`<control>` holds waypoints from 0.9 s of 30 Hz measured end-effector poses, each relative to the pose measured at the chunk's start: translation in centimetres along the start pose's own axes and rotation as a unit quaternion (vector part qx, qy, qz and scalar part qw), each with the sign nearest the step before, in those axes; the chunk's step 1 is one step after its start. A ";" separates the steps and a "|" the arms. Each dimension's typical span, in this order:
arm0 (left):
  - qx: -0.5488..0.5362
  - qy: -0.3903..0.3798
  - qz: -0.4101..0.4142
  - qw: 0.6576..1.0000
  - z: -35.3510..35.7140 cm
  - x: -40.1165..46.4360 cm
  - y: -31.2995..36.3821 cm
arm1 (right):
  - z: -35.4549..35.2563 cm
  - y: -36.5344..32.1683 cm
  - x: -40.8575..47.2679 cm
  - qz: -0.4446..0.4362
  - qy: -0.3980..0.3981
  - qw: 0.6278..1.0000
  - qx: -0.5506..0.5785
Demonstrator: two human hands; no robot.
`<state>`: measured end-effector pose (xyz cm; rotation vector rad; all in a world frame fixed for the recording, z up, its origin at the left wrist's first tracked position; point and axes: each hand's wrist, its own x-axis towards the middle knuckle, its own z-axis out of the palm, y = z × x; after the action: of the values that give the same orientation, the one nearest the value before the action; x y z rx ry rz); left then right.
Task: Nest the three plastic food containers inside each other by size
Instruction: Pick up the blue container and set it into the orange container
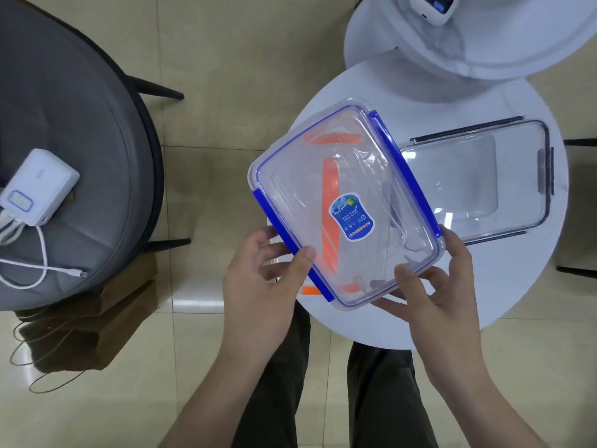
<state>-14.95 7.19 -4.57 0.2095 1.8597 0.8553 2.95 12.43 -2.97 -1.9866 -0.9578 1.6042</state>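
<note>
Seen from above, a person's two bare hands held a clear, rounded-rectangle plastic food container with a blue-trimmed lid and blue side clips (342,202), tilted over the near-left part of a small round white table (504,295). The left hand (258,282) gripped the long blue clip edge, thumb on top of the lid and fingers curled beneath. The right hand (442,286) clasped the near-right corner, thumb pressed on the lid and fingers spread under and around the rim. Through the glossy transparent walls showed a container with orange clips (329,218), though whether it sat inside or underneath was unclear. A blue oval sticker (350,218) marked the lid. Just beside it on the right, partly overlapped, a clear rectangular plastic container with dark grey clips (504,176) lay flat on the table, its far end close to the table's right edge. Bare tabletop remained near the person. To the left, well apart across beige glossy floor tiles (206,176), stood a grey cushioned round chair (80,130) holding a white power bank (35,185) and cable.
</note>
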 end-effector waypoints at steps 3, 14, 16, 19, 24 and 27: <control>-0.003 -0.011 0.012 1.000 -0.3 0.0 -0.2 | 0.1 0.2 -0.3 0.005 0.000 1.000 -0.010; 0.000 -0.055 0.054 0.997 -1.2 1.3 0.2 | 0.7 2.1 -2.1 0.006 0.007 0.991 -0.134; -0.001 -0.056 0.059 0.997 -1.3 1.5 0.2 | 0.7 2.5 -2.2 0.011 0.008 0.991 -0.132; 0.004 -0.056 0.063 0.996 -1.4 1.7 0.1 | 0.8 2.9 -2.3 0.012 0.002 0.990 -0.138; 0.015 -0.051 0.070 0.996 -1.5 2.1 -0.1 | 0.7 2.9 -2.1 0.002 0.008 0.988 -0.151; 0.018 -0.046 0.076 0.996 -1.5 2.2 0.0 | 0.9 2.5 -2.2 -0.006 0.011 0.989 -0.150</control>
<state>-17.23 7.59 -5.91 0.4096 1.7904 0.9007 2.51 9.03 -3.38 -2.1827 -1.2638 1.5010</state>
